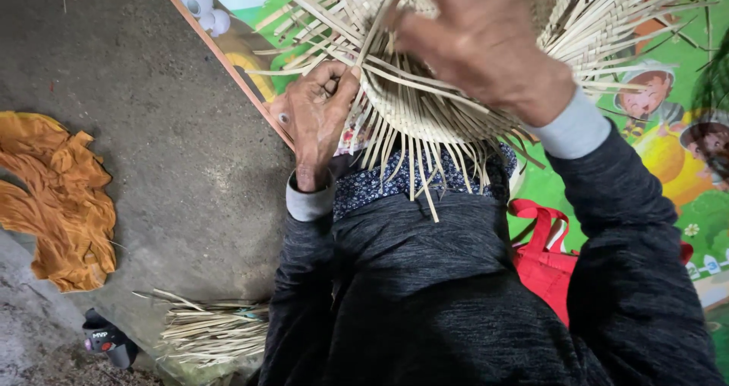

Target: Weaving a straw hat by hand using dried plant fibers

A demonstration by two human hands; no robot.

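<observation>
Basket [425, 105], half woven from pale flat strips, sits in the person's lap, above a colourful cartoon mat [683, 181]. Its woven part curves round like a bowl, and loose strip ends [425, 177] fan out from the rim, hanging down over the dark sweater [425, 295] and sticking out sideways at the top right.

Left hand [315, 116] is at the basket's left edge, thumb and fingers pinched on a strip at the rim. Right hand [478, 40] lies on top of the woven part with fingers spread and curled down among the strips; it presses on the weave, but whether it grips any single strip I cannot tell, since the fingertips are hidden at the top edge.

Just beside the right arm, on the mat, is a red bag [543, 261] with its handles up. Left of the mat is a grey concrete floor [167, 151]. An orange cloth [61, 200] lies crumpled on it, well apart from the hands. Near the bottom lies a bundle of spare strips [216, 329], with a small dark object [106, 340] just beside it.
</observation>
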